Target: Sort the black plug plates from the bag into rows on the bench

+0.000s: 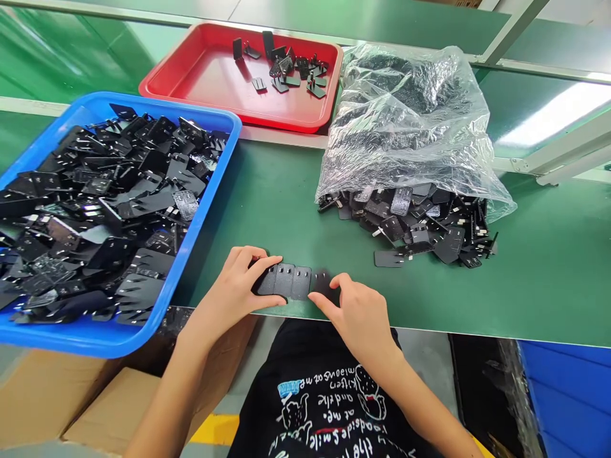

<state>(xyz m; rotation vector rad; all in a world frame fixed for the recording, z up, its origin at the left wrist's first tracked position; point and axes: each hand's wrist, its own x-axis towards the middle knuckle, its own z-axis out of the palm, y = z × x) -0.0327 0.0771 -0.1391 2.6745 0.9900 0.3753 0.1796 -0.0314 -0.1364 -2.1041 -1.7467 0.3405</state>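
Observation:
A short row of flat black plates (pixel 285 280), each with small metal prongs near its top edge, lies side by side on the green table close to its front edge. My left hand (pixel 235 280) is closed round the left end of the row, fingers at the far edge and thumb at the near edge. Another black plate (pixel 321 284) is pinched in my right hand (pixel 357 310) at the right end of the row. A narrow gap seems to separate it from the others. My right fingers partly cover this plate.
At left stands a blue bin (pixel 191 245) heaped with similar black pieces. Behind is a red tray (pixel 210 79) with some scattered pieces. To the right, a clear plastic bag (pixel 405 121) spills a pile of black pieces (pixel 420 226) onto the green table (pixel 277 191). Cardboard boxes (pixel 112 407) sit below.

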